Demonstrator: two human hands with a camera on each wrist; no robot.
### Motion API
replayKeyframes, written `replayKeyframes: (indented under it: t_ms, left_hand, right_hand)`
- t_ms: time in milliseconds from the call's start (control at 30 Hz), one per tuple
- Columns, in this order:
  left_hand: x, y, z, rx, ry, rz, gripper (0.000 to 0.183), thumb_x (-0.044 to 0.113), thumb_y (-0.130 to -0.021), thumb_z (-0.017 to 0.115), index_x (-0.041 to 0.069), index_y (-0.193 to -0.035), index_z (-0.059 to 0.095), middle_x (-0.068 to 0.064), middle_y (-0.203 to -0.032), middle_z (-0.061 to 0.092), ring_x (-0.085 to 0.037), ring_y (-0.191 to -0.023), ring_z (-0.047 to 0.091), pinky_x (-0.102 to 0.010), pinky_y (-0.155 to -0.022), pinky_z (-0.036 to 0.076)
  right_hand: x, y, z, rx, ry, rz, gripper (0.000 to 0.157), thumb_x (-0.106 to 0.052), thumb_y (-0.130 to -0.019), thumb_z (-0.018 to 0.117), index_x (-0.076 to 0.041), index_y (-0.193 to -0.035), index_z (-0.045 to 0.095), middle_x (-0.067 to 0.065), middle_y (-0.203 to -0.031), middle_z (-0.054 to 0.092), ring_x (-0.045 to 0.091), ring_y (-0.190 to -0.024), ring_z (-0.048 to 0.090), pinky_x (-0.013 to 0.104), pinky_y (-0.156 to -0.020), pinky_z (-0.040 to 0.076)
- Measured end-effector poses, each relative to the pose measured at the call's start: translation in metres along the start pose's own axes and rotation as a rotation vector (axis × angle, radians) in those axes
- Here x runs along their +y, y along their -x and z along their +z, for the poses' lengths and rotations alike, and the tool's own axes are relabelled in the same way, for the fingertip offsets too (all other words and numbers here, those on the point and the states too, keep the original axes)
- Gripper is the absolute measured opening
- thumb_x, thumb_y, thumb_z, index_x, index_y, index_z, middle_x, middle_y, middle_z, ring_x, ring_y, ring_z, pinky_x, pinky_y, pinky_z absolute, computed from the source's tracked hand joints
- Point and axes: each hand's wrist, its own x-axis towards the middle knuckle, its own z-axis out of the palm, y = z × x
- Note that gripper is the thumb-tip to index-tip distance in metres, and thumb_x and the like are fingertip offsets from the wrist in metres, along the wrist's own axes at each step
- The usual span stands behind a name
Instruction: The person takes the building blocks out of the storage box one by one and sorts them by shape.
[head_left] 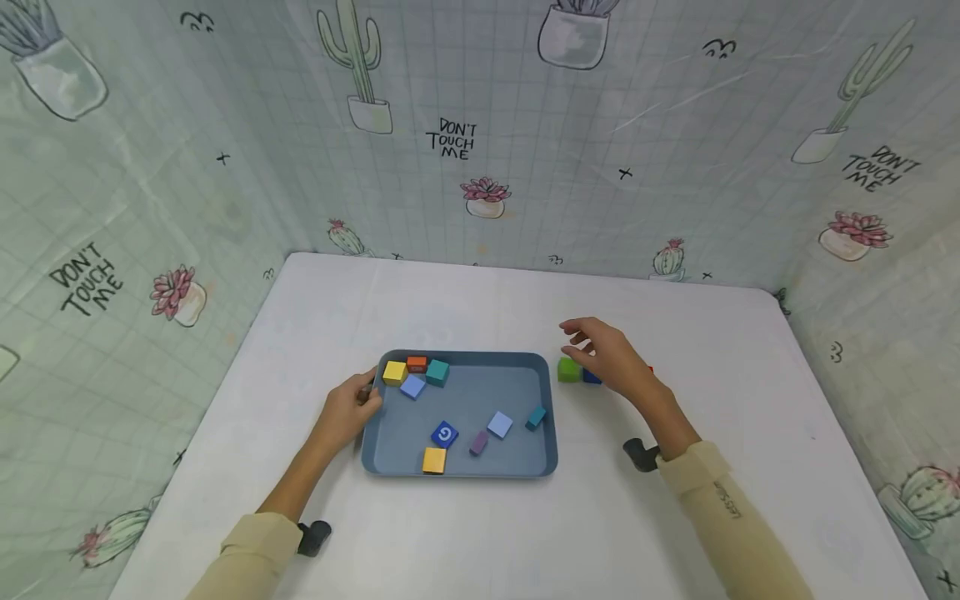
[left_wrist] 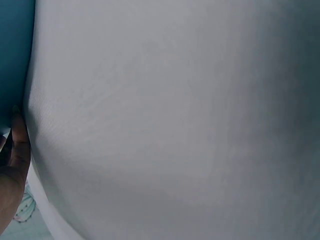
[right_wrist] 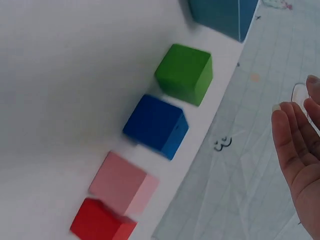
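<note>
"At the left edge of the tray (head_left: 495, 385), how do the fingers lie?"

"The left hand (head_left: 347, 414) grips the rim there, near the far-left corner, thumb and fingers pinching that side."

"And the other one?"

"Just past the tray's right edge the right hand (head_left: 606, 354) is raised, its fingers lightly bent and parted from the thumb. I see nothing between them."

"What lies closest to it?"

"A green cube (head_left: 567, 369), just beside the tray's right edge. By the right wrist view it heads a line: dark blue cube (right_wrist: 152, 121), pink cube (right_wrist: 119, 181), then red cube (right_wrist: 95, 221), leading away toward the table's right edge."

"Inside the tray?"

"By the far-left corner, a cluster: yellow cube (head_left: 394, 373), orange block (head_left: 417, 364), teal cube (head_left: 437, 373), light blue block (head_left: 412, 387). Along the near edge, a golden block (head_left: 434, 460) and a white-marked blue block (head_left: 442, 435). Right of those, a purple block (head_left: 478, 442) next to a pale blue block (head_left: 499, 425), and a small teal block (head_left: 536, 417) near the right edge."

"Further out?"

"Tan sleeves (head_left: 750, 525) on both arms, the white table (head_left: 465, 542), the tray nearer its left edge than its right, and a cactus-print cloth (head_left: 555, 217) beyond the far edge."
</note>
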Motion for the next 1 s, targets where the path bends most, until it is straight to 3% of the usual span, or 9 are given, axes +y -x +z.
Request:
replayKeyframes:
  t_ms: [267, 467, 1000]
  left_hand:
    - [-0.006, 0.010, 0.001, 0.017, -0.008, -0.024, 0.047, 0.005, -0.088, 0.055, -0.008, -0.132, 0.048, -0.015, -0.099, 0.062, -0.021, -0.077, 0.052, -0.031, -0.063, 0.047]
    - [-0.005, 0.007, 0.004, 0.009, 0.006, -0.006, 0.047, 0.005, -0.088, 0.054, -0.008, -0.133, 0.047, -0.018, -0.105, 0.062, -0.022, -0.079, 0.054, -0.033, -0.065, 0.049]
    - [-0.002, 0.003, 0.007, -0.003, -0.003, -0.011, 0.048, 0.006, -0.088, 0.055, -0.007, -0.133, 0.047, -0.018, -0.105, 0.062, -0.023, -0.080, 0.055, -0.036, -0.069, 0.049]
  right_hand:
    - [-0.030, -0.015, 0.021, -0.098, -0.044, -0.036, 0.041, -0.014, -0.087, 0.068, -0.002, -0.125, 0.056, 0.014, -0.115, 0.061, 0.024, -0.099, 0.059, 0.034, -0.082, 0.052]
    - [-0.046, -0.021, 0.034, -0.137, -0.027, -0.100, 0.036, -0.011, -0.087, 0.067, -0.001, -0.121, 0.058, 0.013, -0.110, 0.062, 0.020, -0.095, 0.060, 0.031, -0.082, 0.051]
    - [-0.087, -0.039, 0.082, -0.262, 0.042, -0.066, 0.037, -0.017, -0.088, 0.067, -0.002, -0.120, 0.058, 0.007, -0.102, 0.062, 0.014, -0.091, 0.057, 0.022, -0.077, 0.049]
